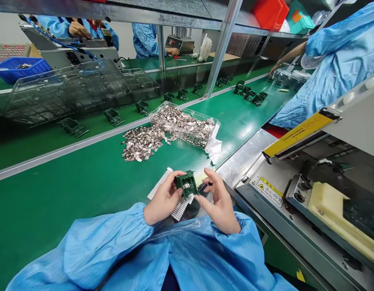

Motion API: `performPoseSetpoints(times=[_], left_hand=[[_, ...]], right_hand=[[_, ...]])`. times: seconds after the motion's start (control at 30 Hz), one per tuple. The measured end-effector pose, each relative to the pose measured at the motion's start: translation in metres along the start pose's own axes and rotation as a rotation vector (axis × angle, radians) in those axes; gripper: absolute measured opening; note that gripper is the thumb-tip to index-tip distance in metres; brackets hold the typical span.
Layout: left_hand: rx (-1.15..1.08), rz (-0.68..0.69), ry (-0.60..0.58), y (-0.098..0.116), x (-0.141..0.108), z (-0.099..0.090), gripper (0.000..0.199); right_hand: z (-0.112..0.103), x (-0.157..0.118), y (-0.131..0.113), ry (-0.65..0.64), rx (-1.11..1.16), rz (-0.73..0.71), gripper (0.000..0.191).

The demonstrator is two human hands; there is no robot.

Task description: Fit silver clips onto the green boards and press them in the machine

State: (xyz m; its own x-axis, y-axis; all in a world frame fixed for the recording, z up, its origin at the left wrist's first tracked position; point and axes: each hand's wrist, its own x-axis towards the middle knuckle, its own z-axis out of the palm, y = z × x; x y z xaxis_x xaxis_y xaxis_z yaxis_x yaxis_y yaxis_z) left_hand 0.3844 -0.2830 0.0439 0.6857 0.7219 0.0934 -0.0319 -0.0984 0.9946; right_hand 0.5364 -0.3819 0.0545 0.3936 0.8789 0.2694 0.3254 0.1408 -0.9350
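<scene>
A dark green plastic frame (187,184) with a square opening is held up in front of me. My left hand (164,198) grips it by its left side, fingers behind and thumb in front. Something small and pale shows inside its opening. Close to the frame's right side is my right hand (219,202), fingers apart and curved; whether the thumb tip touches the frame I cannot tell. Beneath the hands lies a strip of small silvery pieces in rows (180,208), partly hidden by the left hand and the frame.
Ahead, a clear plastic tray (215,130) holds many small metal pieces, with a loose pile (141,143) spilled beside it. Several green frames (113,116) line the belt (96,128) behind. A machine (272,190) stands to my right. Co-workers in blue (341,60) are nearby.
</scene>
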Motion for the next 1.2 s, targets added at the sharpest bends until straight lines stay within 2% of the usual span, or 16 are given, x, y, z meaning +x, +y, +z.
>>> performPoseSetpoints(times=[0.07, 0.17, 0.23, 0.3, 0.37, 0.47, 0.53, 0.6, 0.63, 0.7, 0.77, 0.83, 0.9, 0.97, 1.07, 1.2], left_hand=[[0.009, -0.044, -0.063, 0.014, -0.007, -0.003, 0.036], [0.052, -0.086, -0.232, 0.043, -0.017, -0.003, 0.035], [0.075, -0.138, -0.393, 0.064, -0.017, -0.001, 0.041], [0.077, -0.172, -0.537, 0.081, -0.005, 0.005, 0.053], [0.083, -0.147, -0.624, 0.091, 0.017, 0.022, 0.062], [0.159, 0.044, -0.721, 0.099, 0.055, 0.077, 0.057], [0.236, 0.267, -0.769, 0.101, 0.076, 0.128, 0.050], [0.291, 0.494, -0.785, 0.103, 0.092, 0.183, 0.049], [0.308, 0.580, -0.784, 0.104, 0.099, 0.210, 0.052], [0.334, 0.660, -0.787, 0.107, 0.111, 0.257, 0.066], [0.357, 0.628, -0.833, 0.110, 0.120, 0.292, 0.081], [0.353, 0.522, -0.887, 0.112, 0.128, 0.312, 0.091], [0.277, 0.414, -0.866, 0.114, 0.133, 0.316, 0.093], [0.132, 0.335, -0.790, 0.116, 0.136, 0.302, 0.090], [-0.044, 0.246, -0.782, 0.116, 0.132, 0.251, 0.072], [0.050, 0.104, -0.888, 0.095, 0.115, 0.165, 0.055]], right_hand=[[-0.009, -0.003, -0.008, -0.106, -0.065, -0.138, 0.070], [-0.019, -0.011, -0.018, -0.152, -0.021, -0.242, 0.063], [-0.030, -0.021, -0.022, -0.109, 0.054, -0.258, 0.059], [-0.050, -0.034, -0.025, -0.019, 0.086, -0.278, 0.060], [-0.081, -0.053, -0.028, 0.175, 0.052, -0.306, 0.058], [-0.140, -0.088, -0.034, 0.699, -0.079, -0.325, 0.056], [-0.182, -0.110, -0.036, 1.102, -0.134, -0.352, 0.060], [-0.220, -0.129, -0.036, 1.406, -0.143, -0.346, 0.062], [-0.236, -0.136, -0.036, 1.492, -0.149, -0.314, 0.063], [-0.259, -0.146, -0.035, 1.537, -0.166, -0.237, 0.064], [-0.271, -0.151, -0.036, 1.482, -0.189, -0.177, 0.066], [-0.275, -0.150, -0.038, 1.392, -0.217, -0.115, 0.068], [-0.275, -0.145, -0.040, 1.303, -0.243, -0.060, 0.070], [-0.276, -0.138, -0.041, 1.232, -0.280, -0.030, 0.070], [-0.282, -0.124, -0.040, 1.090, -0.436, 0.017, 0.068], [-0.294, -0.102, -0.036, 0.741, -0.636, 0.123, 0.063]])
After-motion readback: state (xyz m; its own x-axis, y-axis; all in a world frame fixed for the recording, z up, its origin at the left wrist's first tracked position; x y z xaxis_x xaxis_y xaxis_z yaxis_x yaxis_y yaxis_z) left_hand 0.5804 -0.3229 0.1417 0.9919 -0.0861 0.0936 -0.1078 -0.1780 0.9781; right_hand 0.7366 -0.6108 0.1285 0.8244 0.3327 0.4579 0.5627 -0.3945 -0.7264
